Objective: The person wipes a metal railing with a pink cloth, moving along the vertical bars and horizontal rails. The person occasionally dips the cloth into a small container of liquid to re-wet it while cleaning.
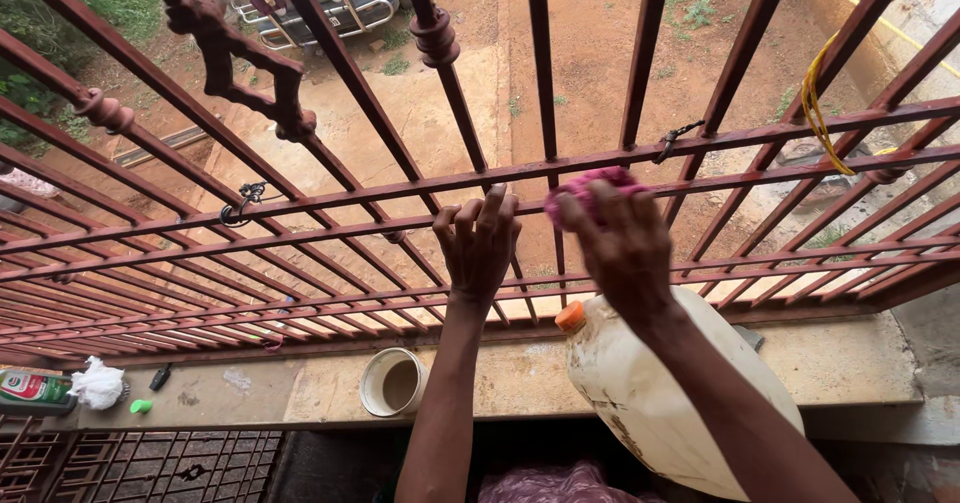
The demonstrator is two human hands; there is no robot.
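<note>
Arms are reaching over a dirty white jug [680, 403]: left hand [478, 248] fingers curling round a railing [420, 185] bar, right hand [622, 248] fingers pressing a pink cloth [590, 188] on the rail, most bars lying unwiped.

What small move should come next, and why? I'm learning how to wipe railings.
Probably slide the right hand sideways along the rail, pressing the pink cloth on it. The cloth is bunched against one spot on the rail, and the left hand grips the lower rail, steadying the reach.
</note>
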